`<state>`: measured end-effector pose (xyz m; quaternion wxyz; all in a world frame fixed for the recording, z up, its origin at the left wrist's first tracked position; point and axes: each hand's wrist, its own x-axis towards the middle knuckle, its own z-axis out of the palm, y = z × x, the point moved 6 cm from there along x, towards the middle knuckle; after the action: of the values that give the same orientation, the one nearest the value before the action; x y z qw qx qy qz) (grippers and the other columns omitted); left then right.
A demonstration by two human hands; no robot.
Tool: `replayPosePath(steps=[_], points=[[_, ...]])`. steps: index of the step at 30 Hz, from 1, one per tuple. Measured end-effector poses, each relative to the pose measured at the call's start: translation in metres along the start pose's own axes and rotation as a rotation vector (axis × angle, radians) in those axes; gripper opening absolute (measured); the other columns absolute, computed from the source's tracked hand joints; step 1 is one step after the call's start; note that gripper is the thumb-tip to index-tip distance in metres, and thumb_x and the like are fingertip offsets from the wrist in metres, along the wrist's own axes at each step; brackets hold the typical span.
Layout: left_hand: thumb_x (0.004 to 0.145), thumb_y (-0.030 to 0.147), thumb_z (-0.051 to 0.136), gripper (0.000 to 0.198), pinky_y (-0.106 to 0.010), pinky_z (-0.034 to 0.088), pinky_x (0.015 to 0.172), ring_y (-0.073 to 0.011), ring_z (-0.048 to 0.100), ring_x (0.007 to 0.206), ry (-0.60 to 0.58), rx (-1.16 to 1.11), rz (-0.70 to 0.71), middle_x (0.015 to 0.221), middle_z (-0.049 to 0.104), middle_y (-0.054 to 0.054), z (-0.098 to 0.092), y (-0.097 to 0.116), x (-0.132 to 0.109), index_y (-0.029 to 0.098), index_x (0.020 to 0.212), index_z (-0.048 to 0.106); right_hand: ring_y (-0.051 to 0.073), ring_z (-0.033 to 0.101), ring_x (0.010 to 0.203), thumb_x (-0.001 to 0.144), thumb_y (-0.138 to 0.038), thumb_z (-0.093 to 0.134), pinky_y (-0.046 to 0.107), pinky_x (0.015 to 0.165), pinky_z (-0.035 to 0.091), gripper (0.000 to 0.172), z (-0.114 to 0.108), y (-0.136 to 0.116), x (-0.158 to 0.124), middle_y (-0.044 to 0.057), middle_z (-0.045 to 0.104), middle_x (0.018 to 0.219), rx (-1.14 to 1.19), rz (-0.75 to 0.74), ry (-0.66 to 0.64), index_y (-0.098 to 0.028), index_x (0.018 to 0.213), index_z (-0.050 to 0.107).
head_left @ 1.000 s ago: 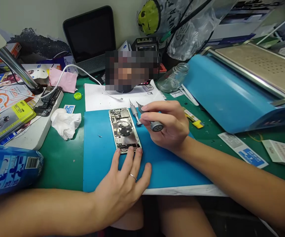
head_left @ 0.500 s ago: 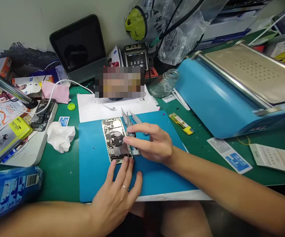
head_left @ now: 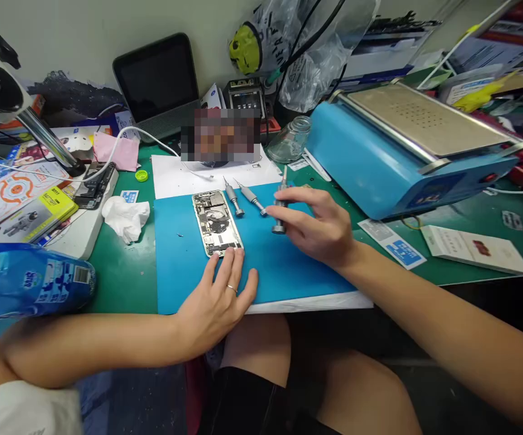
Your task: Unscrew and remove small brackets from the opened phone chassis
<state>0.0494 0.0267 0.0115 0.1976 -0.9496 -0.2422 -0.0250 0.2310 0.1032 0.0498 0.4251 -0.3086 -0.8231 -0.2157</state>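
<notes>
An opened phone point(head_left: 217, 222) with its insides showing lies on a blue mat point(head_left: 184, 266). My left hand point(head_left: 218, 299) lies flat on the mat, fingers spread, with the fingertips touching the phone's near end. My right hand point(head_left: 318, 228) pinches a grey screwdriver point(head_left: 280, 202) by its shaft, tip pointing away from me, right of the phone. Two more grey screwdrivers point(head_left: 233, 200) point(head_left: 252, 197) lie on the mat between the phone and my right hand.
A blue machine with a metal top point(head_left: 392, 145) stands at the right. A glass jar point(head_left: 291, 139), a dark tablet point(head_left: 159, 78), a crumpled tissue point(head_left: 125, 217), a white charging block with a phone point(head_left: 87, 202), a blue packet point(head_left: 30, 281) and leaflets point(head_left: 470, 248) crowd the green table.
My right hand has moved away from the phone's edge to the right and has taken one screwdriver, with two left lying on the mat. The left hand stays at the phone's near end.
</notes>
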Motion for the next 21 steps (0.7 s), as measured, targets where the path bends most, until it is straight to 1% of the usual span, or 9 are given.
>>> replayPosePath(steps=[2, 3, 4, 6, 11, 14, 16, 18, 21], points=[[0.099, 0.027, 0.051, 0.056, -0.055, 0.045, 0.113, -0.0411, 0.048, 0.144, -0.01, 0.004, 0.0, 0.155, 0.044, -0.033, 0.0, -0.001, 0.0, 0.005, 0.15, 0.044, 0.02, 0.071, 0.106, 0.091, -0.01, 0.062, 0.035, 0.089, 0.065, 0.035, -0.006, 0.007, -0.017, 0.005, 0.069, 0.12, -0.027, 0.052, -0.076, -0.031, 0.117, 0.07], [0.099, 0.027, 0.051, 0.055, -0.055, 0.045, 0.112, -0.0414, 0.048, 0.144, -0.013, 0.005, -0.002, 0.155, 0.044, -0.033, 0.0, -0.001, -0.001, 0.005, 0.149, 0.045, 0.02, 0.072, 0.104, 0.091, -0.01, 0.061, 0.036, 0.089, 0.065, 0.032, -0.007, 0.011, -0.025, 0.005, 0.069, 0.119, -0.026, 0.103, -0.106, -0.03, 0.115, 0.071], [0.1, 0.026, 0.051, 0.054, -0.055, 0.045, 0.112, -0.0417, 0.048, 0.144, -0.017, 0.005, -0.001, 0.155, 0.043, -0.033, 0.0, -0.001, -0.001, 0.005, 0.149, 0.045, 0.02, 0.072, 0.102, 0.093, -0.011, 0.06, 0.037, 0.088, 0.065, 0.029, -0.008, 0.017, -0.031, 0.006, 0.069, 0.118, -0.029, 0.182, -0.111, -0.029, 0.113, 0.072], [0.1, 0.026, 0.05, 0.054, -0.056, 0.045, 0.112, -0.0422, 0.047, 0.145, -0.021, 0.0, 0.006, 0.156, 0.042, -0.034, 0.0, -0.001, -0.001, 0.004, 0.15, 0.044, 0.023, 0.071, 0.104, 0.094, -0.013, 0.057, 0.039, 0.088, 0.065, 0.026, -0.005, 0.024, -0.039, 0.01, 0.068, 0.119, -0.031, 0.253, -0.122, -0.025, 0.111, 0.072], [0.1, 0.026, 0.05, 0.054, -0.057, 0.044, 0.112, -0.0425, 0.046, 0.145, -0.005, -0.009, -0.006, 0.156, 0.042, -0.033, 0.002, -0.001, -0.002, 0.005, 0.15, 0.044, 0.024, 0.071, 0.108, 0.095, -0.017, 0.055, 0.042, 0.097, 0.063, 0.024, 0.014, 0.029, -0.042, 0.01, 0.067, 0.122, 0.047, 0.332, -0.287, -0.025, 0.109, 0.072], [0.1, 0.027, 0.051, 0.056, -0.062, 0.043, 0.112, -0.0441, 0.045, 0.146, 0.002, -0.017, -0.003, 0.156, 0.042, -0.033, 0.004, 0.0, -0.002, 0.005, 0.151, 0.044, 0.026, 0.07, 0.112, 0.095, -0.017, 0.053, 0.046, 0.1, 0.061, 0.024, 0.018, 0.031, -0.042, 0.012, 0.064, 0.13, 0.055, 0.387, -0.352, -0.023, 0.11, 0.071], [0.1, 0.027, 0.051, 0.057, -0.065, 0.042, 0.112, -0.0449, 0.043, 0.146, -0.003, -0.03, -0.003, 0.157, 0.04, -0.033, 0.006, 0.001, -0.002, 0.005, 0.152, 0.043, 0.029, 0.068, 0.119, 0.094, -0.018, 0.053, 0.049, 0.101, 0.06, 0.024, 0.02, 0.031, -0.042, 0.014, 0.063, 0.135, 0.032, 0.407, -0.387, -0.023, 0.111, 0.069], [0.1, 0.027, 0.051, 0.058, -0.066, 0.042, 0.11, -0.0452, 0.042, 0.147, -0.015, -0.043, -0.009, 0.158, 0.039, -0.034, 0.007, 0.0, -0.002, 0.005, 0.153, 0.042, 0.031, 0.065, 0.126, 0.095, -0.02, 0.052, 0.05, 0.103, 0.058, 0.022, 0.022, 0.032, -0.042, 0.014, 0.062, 0.137, 0.003, 0.421, -0.406, -0.022, 0.111, 0.068], [0.099, 0.029, 0.053, 0.061, -0.066, 0.042, 0.11, -0.0463, 0.04, 0.148, -0.041, -0.055, -0.007, 0.158, 0.037, -0.035, 0.008, 0.0, -0.002, 0.004, 0.154, 0.04, 0.031, 0.063, 0.129, 0.097, -0.022, 0.05, 0.051, 0.106, 0.057, 0.022, 0.024, 0.032, -0.041, 0.014, 0.063, 0.139, -0.028, 0.435, -0.426, -0.022, 0.112, 0.067]])
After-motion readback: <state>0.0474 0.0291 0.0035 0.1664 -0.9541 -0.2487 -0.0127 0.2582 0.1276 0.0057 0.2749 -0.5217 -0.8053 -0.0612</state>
